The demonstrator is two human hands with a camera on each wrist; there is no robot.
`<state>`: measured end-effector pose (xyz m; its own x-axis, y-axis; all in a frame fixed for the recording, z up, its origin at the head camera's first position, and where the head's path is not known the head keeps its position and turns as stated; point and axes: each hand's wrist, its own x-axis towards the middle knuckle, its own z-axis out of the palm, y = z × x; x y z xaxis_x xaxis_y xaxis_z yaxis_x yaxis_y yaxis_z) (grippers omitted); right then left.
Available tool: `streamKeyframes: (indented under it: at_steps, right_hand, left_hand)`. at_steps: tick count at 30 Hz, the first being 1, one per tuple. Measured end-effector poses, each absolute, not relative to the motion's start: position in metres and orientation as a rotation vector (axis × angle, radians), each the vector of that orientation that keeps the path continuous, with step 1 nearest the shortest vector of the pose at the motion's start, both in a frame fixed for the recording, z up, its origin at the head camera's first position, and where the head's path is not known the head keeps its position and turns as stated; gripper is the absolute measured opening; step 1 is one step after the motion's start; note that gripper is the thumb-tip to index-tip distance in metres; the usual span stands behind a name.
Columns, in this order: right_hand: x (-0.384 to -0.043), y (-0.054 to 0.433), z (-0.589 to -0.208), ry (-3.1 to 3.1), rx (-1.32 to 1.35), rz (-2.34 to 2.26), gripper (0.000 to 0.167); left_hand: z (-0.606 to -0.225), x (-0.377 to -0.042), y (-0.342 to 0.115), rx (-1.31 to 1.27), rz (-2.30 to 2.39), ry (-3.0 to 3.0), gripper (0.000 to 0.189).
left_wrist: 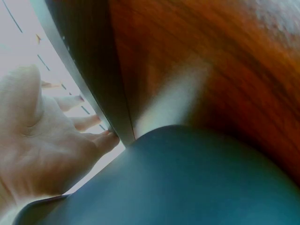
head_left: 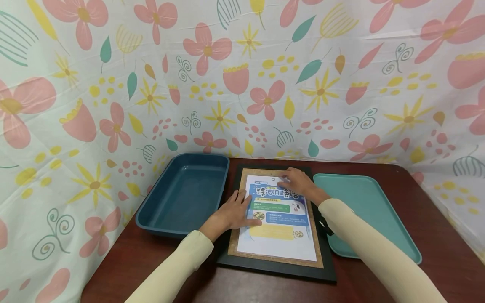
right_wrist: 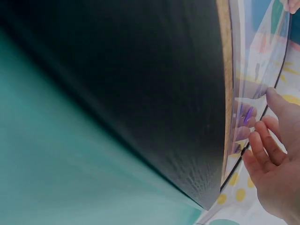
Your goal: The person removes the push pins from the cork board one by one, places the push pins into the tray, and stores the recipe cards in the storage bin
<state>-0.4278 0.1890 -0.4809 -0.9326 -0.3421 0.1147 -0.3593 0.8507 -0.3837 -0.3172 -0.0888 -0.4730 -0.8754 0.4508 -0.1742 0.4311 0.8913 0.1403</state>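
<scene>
A printed sheet (head_left: 278, 246) with blue, green and yellow blocks lies on a brown cork board (head_left: 242, 248), which sits on a larger black board (head_left: 327, 269). My left hand (head_left: 231, 212) rests on the sheet's left side, its fingers spread and fairly straight. At the sheet's top right, my right hand (head_left: 299, 183) touches the surface with bent fingers. Near its fingertips is a small shiny round spot (head_left: 273, 179). The right wrist view shows the right hand (right_wrist: 276, 159) against a glossy, see-through surface (right_wrist: 248, 89) that mirrors its fingers, with thumb and fingers apart.
A deep blue tray (head_left: 182, 225) stands left of the black board. To the right lies a shallow teal tray (head_left: 373, 210), partly behind the right sleeve. All rest on a dark red-brown wooden table (head_left: 125, 265). Flower-printed cloth (head_left: 265, 75) hangs behind.
</scene>
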Motion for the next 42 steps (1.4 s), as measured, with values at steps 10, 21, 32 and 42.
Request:
streamKeyframes:
  at_steps: [10,21,32,42]
  right_hand:
    - [-0.435,0.190,-0.488,-2.963,0.563,0.683,0.046]
    - [-0.441,0.185,-0.488,-2.926,0.631,0.679,0.039]
    - [-0.444,0.181,-0.493,-2.880,0.659,0.779,0.029]
    - [-0.447,0.176,-0.494,-2.888,0.538,0.894,0.027]
  left_hand:
    - [-0.475,-0.318,-0.088,0.670,0.125,2.854,0.105]
    - [-0.474,-0.318,-0.088,0.660,0.122,2.851,0.105]
    - [-0.475,-0.319,-0.087,0.644,0.131,2.850,0.105]
    - [-0.477,-0.320,-0.087,0.638,0.129,2.850,0.106]
